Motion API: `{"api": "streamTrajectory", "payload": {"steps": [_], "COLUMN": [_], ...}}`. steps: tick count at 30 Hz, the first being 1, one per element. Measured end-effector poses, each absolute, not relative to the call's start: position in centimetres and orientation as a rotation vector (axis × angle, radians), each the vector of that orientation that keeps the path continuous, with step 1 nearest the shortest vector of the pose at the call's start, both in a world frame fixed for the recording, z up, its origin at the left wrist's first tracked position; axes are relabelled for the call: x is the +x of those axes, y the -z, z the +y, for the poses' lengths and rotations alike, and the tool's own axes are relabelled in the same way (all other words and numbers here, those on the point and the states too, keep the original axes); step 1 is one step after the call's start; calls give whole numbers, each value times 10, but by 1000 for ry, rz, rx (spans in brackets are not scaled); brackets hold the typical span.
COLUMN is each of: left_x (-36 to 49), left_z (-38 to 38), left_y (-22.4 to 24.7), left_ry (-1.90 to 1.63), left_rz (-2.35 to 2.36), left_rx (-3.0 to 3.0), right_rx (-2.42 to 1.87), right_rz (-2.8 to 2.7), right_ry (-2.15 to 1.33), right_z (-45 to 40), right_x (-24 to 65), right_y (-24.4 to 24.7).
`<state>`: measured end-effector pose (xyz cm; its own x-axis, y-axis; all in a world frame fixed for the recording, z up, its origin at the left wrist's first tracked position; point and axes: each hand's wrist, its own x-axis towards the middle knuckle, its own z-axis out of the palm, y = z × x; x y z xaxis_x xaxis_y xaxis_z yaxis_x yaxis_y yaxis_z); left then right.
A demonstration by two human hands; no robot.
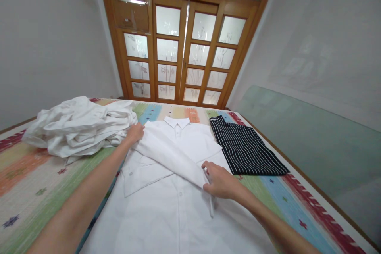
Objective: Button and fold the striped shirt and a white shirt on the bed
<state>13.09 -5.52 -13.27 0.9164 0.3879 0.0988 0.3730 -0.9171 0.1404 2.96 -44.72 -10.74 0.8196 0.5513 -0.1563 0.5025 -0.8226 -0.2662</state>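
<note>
A white button-up shirt [160, 210] lies front side up before me, its collar pointing away. One sleeve runs slantwise across its chest from the left shoulder, and the other sleeve is folded over beneath it, its cuff toward the left. My left hand [135, 133] is closed on the cloth at the left shoulder, its fingertips partly hidden. Near the cuff of the upper sleeve, my right hand [218, 179] pinches the fabric between thumb and fingers. The cuff's end hangs down a little below that hand.
A loose heap of white cloth [80, 131] sits at the left. On the right lies a folded black garment with white stripes [248, 149]. Both rest on a colourful patterned bedspread [32, 190]. Glass-paned wooden doors [181, 47] stand beyond, and a pale green panel [309, 135] lines the right wall.
</note>
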Motion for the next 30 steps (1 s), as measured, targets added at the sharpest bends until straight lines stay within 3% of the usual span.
{"api": "streamTrajectory", "payload": {"steps": [6,12,21,30], "left_x": [119,116,115,111], "left_z": [-67,-71,-74,-82], "left_y": [141,141,142,140], "left_ry": [-223,-247,-278,-398], "left_rz": [680,731,756,653], "left_rx": [2947,2928,2931,3022], "right_rx": [-2868,-2830,-2558,-2685], "right_rz": [-855,-652,-337,-446], "right_ry": [-192,442,-323,-110], "right_z": [-455,-463,-500,-499], "right_x": [24,35,94,94], "right_y": [96,85,125,140]}}
